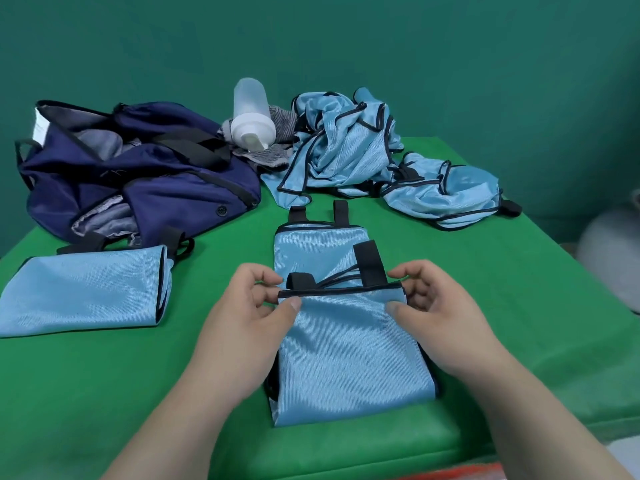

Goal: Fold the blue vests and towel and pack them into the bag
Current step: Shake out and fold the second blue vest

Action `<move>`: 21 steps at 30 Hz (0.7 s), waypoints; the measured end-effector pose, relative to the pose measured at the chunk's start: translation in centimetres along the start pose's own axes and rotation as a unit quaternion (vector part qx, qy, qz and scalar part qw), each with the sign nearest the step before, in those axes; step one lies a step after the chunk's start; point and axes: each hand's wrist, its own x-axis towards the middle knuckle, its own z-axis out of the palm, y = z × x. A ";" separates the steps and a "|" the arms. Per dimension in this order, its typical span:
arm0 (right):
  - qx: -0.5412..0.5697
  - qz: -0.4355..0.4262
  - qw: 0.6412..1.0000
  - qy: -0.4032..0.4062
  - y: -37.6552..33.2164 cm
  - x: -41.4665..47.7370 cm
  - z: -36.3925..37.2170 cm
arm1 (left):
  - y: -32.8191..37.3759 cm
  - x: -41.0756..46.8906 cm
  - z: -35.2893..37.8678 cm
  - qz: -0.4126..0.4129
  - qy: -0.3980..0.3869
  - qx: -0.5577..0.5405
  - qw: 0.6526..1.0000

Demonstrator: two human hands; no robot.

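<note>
Fingers: left hand (252, 306) and right hand (433, 303) each pinch the dark-trimmed folded edge of the centre vest (349, 355).
Bag (138, 174): at 10 o'clock, gaping, grey cloth inside.
Folded vest (86, 289): 9 o'clock.
Unfolded vests (363, 147): 1 o'clock, beside bottle (251, 114).
Table (502, 289): bare green at 3 o'clock.

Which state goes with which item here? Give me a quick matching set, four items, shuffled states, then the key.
Items:
1. vest in hands
2. vest at left
3. vest pile
4. bag

States:
A. crumpled, unfolded, far side of table
B. open, navy, far left
C. being folded, top edge pinched by left hand and right hand
D. already folded, lying flat, untouched

Pairs: 1-C, 2-D, 3-A, 4-B
</note>
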 end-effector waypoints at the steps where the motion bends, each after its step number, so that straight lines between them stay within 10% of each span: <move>1: -0.013 -0.001 1.000 0.003 0.0 0.1 0.0 | -0.1 0.1 0.0 0.003 -0.004 -0.013 1.000; 21: -0.166 -0.009 0.986 -0.035 0.0 0.6 0.6 | -0.5 0.3 0.1 0.024 -0.041 -0.033 0.998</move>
